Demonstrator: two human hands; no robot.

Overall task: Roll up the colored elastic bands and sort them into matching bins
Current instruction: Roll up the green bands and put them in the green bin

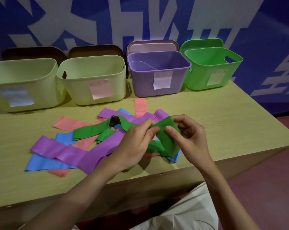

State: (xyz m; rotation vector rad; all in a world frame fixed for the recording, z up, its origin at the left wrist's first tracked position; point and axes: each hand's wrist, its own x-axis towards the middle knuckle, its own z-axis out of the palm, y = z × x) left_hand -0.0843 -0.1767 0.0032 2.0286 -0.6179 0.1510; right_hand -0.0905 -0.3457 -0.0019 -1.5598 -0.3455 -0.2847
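Both hands hold one green elastic band [167, 136] just above the table. My left hand [137, 141] pinches its upper edge and my right hand [188, 135] pinches the same end from the other side. The band's tail [90, 130] trails left over a loose pile of purple bands [70, 153], blue bands [41, 163] and pink bands [69, 124]. At the back stand a green bin [211, 70], a purple bin [158, 77] and two pale yellow-green bins [94, 80] [24, 83], each with a paper label.
The wooden table [223, 117] ends at a front edge near my arms and a right edge beyond the green bin. Bin lids lean against the blue wall behind the bins. A pink band [140, 107] lies just before the purple bin.
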